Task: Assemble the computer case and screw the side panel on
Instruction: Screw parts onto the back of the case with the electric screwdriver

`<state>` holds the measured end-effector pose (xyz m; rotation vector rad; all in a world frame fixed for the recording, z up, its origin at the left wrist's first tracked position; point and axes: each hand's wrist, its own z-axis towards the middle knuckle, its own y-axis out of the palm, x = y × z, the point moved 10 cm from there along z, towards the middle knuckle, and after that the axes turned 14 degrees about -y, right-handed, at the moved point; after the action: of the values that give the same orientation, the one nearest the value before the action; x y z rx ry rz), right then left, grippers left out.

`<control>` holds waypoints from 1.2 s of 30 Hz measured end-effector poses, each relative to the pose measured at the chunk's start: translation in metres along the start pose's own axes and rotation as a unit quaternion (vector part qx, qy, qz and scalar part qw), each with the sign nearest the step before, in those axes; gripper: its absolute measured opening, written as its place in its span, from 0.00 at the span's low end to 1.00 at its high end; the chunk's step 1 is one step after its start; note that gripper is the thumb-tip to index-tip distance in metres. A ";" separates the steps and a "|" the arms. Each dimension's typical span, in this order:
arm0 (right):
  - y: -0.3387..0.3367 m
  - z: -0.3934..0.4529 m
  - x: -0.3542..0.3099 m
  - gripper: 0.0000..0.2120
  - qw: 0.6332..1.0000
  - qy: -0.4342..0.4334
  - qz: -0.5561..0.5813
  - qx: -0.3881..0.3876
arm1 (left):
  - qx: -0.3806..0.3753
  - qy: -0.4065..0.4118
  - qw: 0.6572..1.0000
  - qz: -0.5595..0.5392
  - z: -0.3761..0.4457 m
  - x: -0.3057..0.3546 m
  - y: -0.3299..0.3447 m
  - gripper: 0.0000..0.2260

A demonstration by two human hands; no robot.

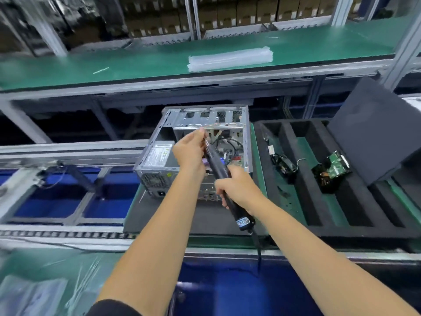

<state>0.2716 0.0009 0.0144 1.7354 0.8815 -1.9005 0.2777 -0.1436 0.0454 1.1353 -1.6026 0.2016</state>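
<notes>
Right hand (237,190) gripping screwdriver (224,179) | left hand (190,151) pinching its tip | shaft slanting up-left into case (157,156) | left nearer

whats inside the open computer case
Inside the computer case: a power supply at the left, black cables and part of a circuit board. The left hand, right hand and electric screwdriver cover the rest.
</notes>
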 end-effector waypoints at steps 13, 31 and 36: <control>0.158 0.007 0.022 0.09 0.998 0.038 -0.026 -0.037 | 0.099 -0.046 0.994 -0.030 0.017 0.027 -0.164 0.13; 0.201 -0.051 0.144 0.11 0.973 0.230 0.014 0.004 | 0.078 0.019 0.864 0.496 0.060 -0.068 -0.224 0.15; 0.198 -0.046 0.150 0.12 0.969 0.242 0.031 0.027 | 0.047 0.035 0.845 0.532 0.062 -0.077 -0.211 0.14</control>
<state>0.4195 -0.0918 -0.1687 2.2821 0.9286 -1.4922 0.3880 -0.2516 -0.1297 0.1708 -2.0148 1.0369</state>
